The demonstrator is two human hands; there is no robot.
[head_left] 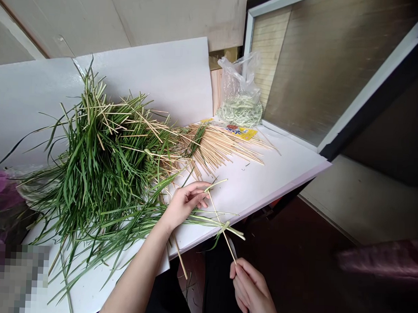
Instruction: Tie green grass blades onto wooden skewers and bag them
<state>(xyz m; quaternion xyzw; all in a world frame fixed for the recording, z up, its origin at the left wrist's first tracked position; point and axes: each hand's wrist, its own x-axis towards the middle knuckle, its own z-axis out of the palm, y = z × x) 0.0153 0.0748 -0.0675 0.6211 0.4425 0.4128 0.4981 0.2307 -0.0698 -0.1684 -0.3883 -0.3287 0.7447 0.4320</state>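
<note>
My right hand [253,290] grips the lower end of a thin bamboo skewer [215,208], which slants up and to the left. Around the skewer's middle sits a folded green bundle [224,226] that looks like garlic chives. At the skewer's upper tip, my left hand [191,199] has its fingers curled round a pale green chive stalk [217,184]; the exact pinch is partly hidden. Beneath my left wrist, loose long chives [136,229] lie over the table's front edge.
A big heap of chives [101,170] with skewers on top covers the left of the white table [281,164]. Behind my hands lie many bare skewers [216,145]. A clear bag [241,102] with pale green pieces stands at the back, beside a framed panel [320,64].
</note>
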